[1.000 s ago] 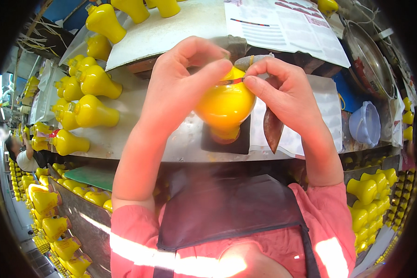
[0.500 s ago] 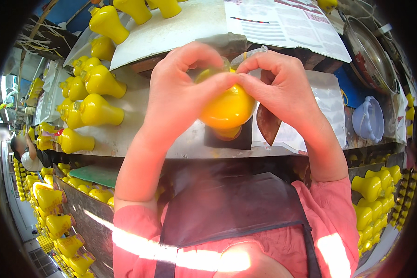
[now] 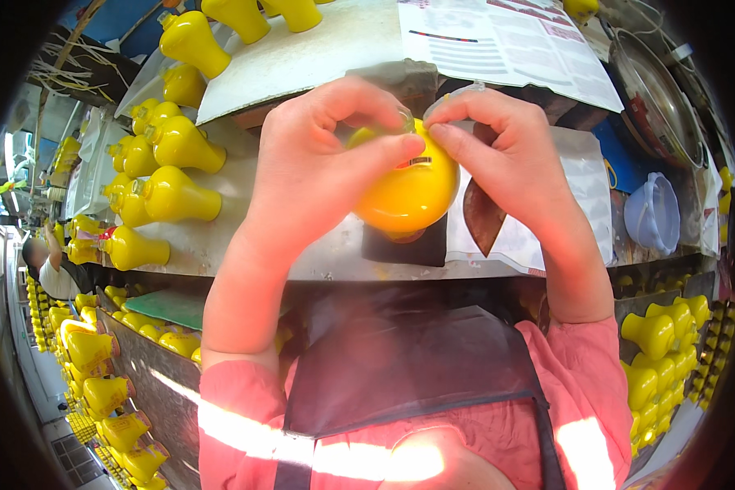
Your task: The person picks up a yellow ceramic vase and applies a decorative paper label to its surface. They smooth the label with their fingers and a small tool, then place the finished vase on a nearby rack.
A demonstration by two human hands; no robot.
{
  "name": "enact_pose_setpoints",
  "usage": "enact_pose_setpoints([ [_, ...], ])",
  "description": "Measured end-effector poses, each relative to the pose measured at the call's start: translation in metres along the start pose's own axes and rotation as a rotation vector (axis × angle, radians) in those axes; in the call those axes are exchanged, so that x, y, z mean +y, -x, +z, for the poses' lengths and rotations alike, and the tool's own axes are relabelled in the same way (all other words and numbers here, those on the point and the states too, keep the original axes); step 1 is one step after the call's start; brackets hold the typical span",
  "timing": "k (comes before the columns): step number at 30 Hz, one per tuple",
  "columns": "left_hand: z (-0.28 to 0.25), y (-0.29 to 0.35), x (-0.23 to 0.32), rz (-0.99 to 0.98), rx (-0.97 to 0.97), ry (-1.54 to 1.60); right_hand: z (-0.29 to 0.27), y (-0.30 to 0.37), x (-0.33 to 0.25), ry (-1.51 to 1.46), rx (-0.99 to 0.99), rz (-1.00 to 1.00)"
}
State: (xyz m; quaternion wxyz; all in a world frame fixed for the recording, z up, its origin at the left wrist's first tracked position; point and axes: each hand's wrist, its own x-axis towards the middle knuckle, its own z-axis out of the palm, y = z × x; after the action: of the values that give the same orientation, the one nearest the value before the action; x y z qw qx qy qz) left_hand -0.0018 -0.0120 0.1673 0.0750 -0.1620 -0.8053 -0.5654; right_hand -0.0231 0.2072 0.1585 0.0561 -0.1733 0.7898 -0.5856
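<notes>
1. Left hand (image 3: 318, 175) – fingers curled closed around the yellow bottle (image 3: 407, 192), thumb pressed on its front.
2. Right hand (image 3: 506, 159) – closed; fingertips pinch at the bottle's top, beside a small label.
3. Bottle held above the near edge of the surface (image 3: 245, 237), over a dark block (image 3: 408, 245).
4. More yellow bottles (image 3: 167, 196) lie to the left; a printed sheet (image 3: 498, 41) lies behind.
</notes>
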Motion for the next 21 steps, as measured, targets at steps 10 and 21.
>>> enact_pose_setpoints([
  [10,-0.016,0.002,-0.033,-0.082,-0.033,0.42,0.002,-0.027,0.012,0.31,-0.006,-0.411],
  [21,-0.029,-0.01,-0.045,-0.133,-0.106,0.278,0.016,-0.034,-0.004,0.367,0.019,-0.282],
])
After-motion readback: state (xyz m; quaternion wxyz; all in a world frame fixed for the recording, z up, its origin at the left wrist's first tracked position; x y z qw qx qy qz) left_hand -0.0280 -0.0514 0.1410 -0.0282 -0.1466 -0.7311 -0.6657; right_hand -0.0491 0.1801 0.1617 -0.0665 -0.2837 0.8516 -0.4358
